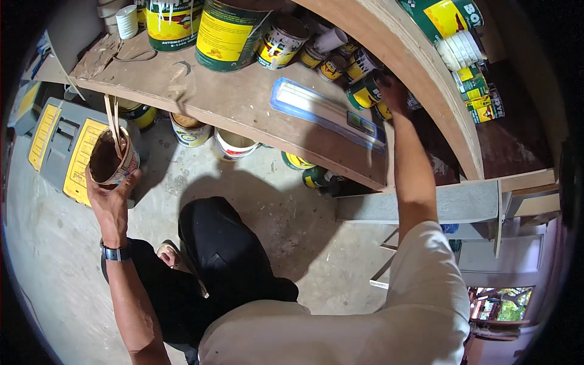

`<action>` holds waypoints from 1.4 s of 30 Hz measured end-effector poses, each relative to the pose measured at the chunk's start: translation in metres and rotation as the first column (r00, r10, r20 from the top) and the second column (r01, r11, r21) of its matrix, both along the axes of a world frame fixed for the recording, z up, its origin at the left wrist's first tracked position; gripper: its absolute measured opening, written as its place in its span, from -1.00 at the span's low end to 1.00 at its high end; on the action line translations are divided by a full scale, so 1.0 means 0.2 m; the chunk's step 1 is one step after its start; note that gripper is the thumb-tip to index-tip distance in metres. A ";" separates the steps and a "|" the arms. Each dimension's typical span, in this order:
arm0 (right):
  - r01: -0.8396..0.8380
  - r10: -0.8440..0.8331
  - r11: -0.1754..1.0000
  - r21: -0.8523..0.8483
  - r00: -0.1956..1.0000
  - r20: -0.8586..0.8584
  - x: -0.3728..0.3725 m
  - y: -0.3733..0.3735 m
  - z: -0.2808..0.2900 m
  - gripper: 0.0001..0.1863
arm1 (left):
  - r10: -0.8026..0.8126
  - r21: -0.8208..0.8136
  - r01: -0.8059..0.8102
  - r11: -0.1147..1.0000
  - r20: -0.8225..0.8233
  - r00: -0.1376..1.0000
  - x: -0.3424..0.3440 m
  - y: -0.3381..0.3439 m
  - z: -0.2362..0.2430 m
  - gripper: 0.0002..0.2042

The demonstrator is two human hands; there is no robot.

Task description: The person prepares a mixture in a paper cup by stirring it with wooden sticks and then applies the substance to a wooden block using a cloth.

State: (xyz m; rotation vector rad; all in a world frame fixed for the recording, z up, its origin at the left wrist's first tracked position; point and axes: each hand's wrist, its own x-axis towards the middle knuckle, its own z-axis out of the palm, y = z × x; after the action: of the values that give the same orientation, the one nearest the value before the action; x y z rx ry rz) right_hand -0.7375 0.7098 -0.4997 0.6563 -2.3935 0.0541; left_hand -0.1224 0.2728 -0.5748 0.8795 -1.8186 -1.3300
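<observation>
Concrete floor; wood shelf w/ paint cans.

Yellow-labelled cans on shelf

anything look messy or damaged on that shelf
Yes. The big green can at the shelf's back has white paint run down its side, and a torn scrap of board lies on the shelf's left end. The can in the left hand is open, with stir sticks inside.

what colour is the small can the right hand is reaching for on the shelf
Green with a yellow label, clearest in the head view; the right hand touches it.
</observation>
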 end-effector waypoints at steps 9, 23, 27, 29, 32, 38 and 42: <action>-0.269 0.266 0.937 0.224 0.963 0.045 -0.07 -0.13 0.17 -0.48 | 0.008 0.031 -0.007 0.999 -0.040 0.999 0.05 0.03 -0.02 -0.30; -0.202 0.218 0.976 0.087 0.939 -0.268 -0.02 -0.08 0.12 -0.49 | -0.016 0.022 0.017 1.000 -0.016 1.000 0.02 0.08 0.00 -0.29; -0.184 0.141 0.960 -0.211 0.968 -0.206 -0.04 0.00 0.16 -0.54 | -0.035 0.043 0.036 0.998 -0.014 0.999 -0.01 0.08 -0.02 -0.29; -0.147 0.118 0.980 -0.135 0.972 -0.204 0.16 0.03 0.13 -0.55 | -0.010 0.020 0.010 1.000 -0.005 1.000 0.02 0.07 -0.01 -0.28; 0.114 0.110 0.797 -0.594 0.939 0.327 0.41 0.33 0.08 -0.62 | 0.002 -0.009 -0.002 1.000 0.026 1.000 -0.03 0.10 0.01 -0.28; 0.613 0.530 0.477 -0.630 0.371 0.763 1.04 0.53 -0.26 -0.69 | -0.004 0.016 0.004 1.000 0.001 1.000 -0.03 0.07 -0.02 -0.27; 0.353 0.088 0.854 -0.383 0.627 0.774 0.99 0.55 -0.29 -0.58 | -0.052 0.006 0.052 0.999 0.015 0.999 -0.09 0.09 -0.07 -0.26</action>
State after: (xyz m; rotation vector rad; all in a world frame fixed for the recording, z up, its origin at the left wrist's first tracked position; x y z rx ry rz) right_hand -0.5386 0.8188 -0.5577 0.1730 -3.0321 1.0840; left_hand -0.1396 0.2912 -0.5883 0.8529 -1.8615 -1.3646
